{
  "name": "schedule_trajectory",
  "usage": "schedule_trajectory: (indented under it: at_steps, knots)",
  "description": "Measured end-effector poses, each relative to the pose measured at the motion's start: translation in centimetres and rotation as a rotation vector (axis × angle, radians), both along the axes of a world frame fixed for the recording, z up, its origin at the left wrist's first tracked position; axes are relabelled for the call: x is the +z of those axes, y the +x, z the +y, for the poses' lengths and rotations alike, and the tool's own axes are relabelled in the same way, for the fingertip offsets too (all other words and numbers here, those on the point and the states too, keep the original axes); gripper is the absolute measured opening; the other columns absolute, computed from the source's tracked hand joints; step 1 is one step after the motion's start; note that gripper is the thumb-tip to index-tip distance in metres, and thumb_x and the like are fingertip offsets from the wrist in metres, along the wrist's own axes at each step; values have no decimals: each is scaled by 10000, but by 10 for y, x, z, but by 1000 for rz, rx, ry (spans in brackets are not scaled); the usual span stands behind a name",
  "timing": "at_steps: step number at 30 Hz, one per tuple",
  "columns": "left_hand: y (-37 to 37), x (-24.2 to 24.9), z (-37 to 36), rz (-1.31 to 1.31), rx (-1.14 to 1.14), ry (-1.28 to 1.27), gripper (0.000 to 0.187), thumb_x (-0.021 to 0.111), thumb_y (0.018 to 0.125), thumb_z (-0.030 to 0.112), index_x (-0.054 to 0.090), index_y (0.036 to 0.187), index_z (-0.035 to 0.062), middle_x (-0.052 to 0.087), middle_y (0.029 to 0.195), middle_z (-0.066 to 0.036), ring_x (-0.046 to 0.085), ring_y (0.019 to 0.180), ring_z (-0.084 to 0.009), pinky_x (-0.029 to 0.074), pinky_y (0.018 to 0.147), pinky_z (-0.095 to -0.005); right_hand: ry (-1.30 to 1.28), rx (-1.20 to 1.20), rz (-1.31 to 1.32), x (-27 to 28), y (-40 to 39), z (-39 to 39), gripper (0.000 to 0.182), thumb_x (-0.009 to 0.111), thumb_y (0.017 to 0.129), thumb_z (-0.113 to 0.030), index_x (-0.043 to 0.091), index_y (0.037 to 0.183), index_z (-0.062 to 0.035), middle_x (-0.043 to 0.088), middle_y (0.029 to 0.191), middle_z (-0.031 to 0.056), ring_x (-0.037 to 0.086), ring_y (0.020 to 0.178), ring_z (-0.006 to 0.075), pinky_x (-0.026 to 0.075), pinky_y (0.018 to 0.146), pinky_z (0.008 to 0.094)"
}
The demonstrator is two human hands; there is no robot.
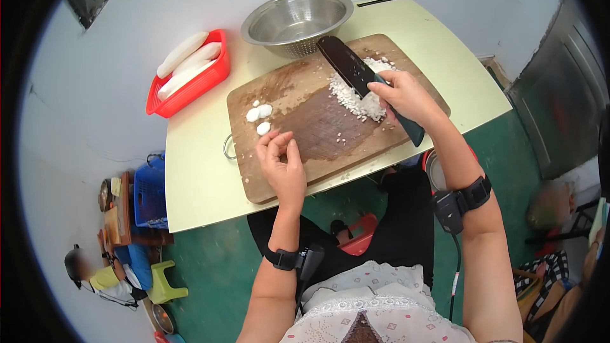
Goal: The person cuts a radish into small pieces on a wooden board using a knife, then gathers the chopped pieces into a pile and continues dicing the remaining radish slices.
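One cutting board point(324, 128) has three larger white slices point(253, 114) on it and one cleaver point(345, 67) over it. Beyond the board stands one colander point(279, 24); to its left, one red basket point(210, 85) with three white roots point(183, 52).

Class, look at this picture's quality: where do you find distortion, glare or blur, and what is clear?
Head view: black borders ring the frame and the table's right edge bows outward; head view: glints on the metal colander; head view: a blurred patch covers the face of the person at far left, while the right hand and knife look fairly crisp.
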State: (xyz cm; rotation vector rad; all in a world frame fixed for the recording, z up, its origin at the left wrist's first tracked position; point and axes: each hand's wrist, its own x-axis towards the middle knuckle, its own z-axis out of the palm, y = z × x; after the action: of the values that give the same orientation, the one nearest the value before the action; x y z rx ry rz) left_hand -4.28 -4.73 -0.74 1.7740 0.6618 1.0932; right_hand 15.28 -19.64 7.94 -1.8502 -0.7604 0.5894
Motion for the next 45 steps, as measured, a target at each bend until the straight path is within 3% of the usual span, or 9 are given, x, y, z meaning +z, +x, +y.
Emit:
schedule_trajectory:
  at_steps: [6,12,17,21,28,32,37,41,45]
  knots:
    - [28,33,-12,339,-190,787,477,516,783,-10,489,1260,-10,457,1274,-209,423,1178,-381,333,1010,-444,154,-27,250,4,6,-11,195,567,921,-206,599,929,-14,540,639,1,495,454,70,415,418,223]
    - [83,63,-30,614,-466,1036,705,445,748,-43,274,1431,8,280,1478,-201,210,1378,-407,228,1091,-511,253,-43,416,0,6,-26,143,576,903,-177,584,915,-35,552,657,0,512,473,71,432,422,226]
    - [88,55,-18,898,-490,888,696,435,754,-43,278,1430,18,277,1496,-159,157,1416,-349,189,1089,-589,350,-97,476,-5,11,-44,123,569,900,-166,565,875,-46,545,656,-6,517,479,63,433,415,226]
    - [93,58,-7,705,-484,791,667,435,758,-42,321,1412,26,300,1480,-181,184,1402,-380,194,1054,-640,375,-97,414,-13,11,-43,120,568,891,-157,572,888,-37,541,650,5,524,478,72,448,412,248]
    - [85,47,-30,627,-417,1045,638,486,785,-19,350,1405,46,302,1481,-170,185,1404,-378,201,1060,-630,454,-119,404,-8,-7,-34,112,543,881,-139,569,903,-32,527,627,8,537,476,85,461,400,264]
    - [84,40,-11,715,-368,932,561,463,777,-26,433,1336,1,321,1447,-229,248,1373,-400,215,1046,-617,445,-87,134,-23,-3,-34,124,552,860,-128,568,904,-13,536,604,30,539,454,110,447,403,280]
    - [90,69,-18,528,-289,1122,723,550,740,0,321,1424,48,211,1500,-220,151,1395,-427,190,1054,-634,208,-134,-256,-16,-19,-35,129,549,844,-93,559,909,19,523,571,17,534,443,102,424,411,268]
    - [90,66,-40,620,-407,1057,764,541,744,24,253,1451,44,177,1513,-227,117,1409,-419,158,1061,-637,416,-81,130,-6,-29,-31,116,557,831,-83,554,881,22,531,596,24,527,450,102,430,415,262]
    - [92,51,-25,868,-230,1034,707,492,773,41,250,1434,-23,165,1513,-243,101,1414,-417,140,1058,-649,468,-36,280,-14,-24,-35,114,558,817,-66,551,886,24,540,625,34,520,458,102,435,417,257]
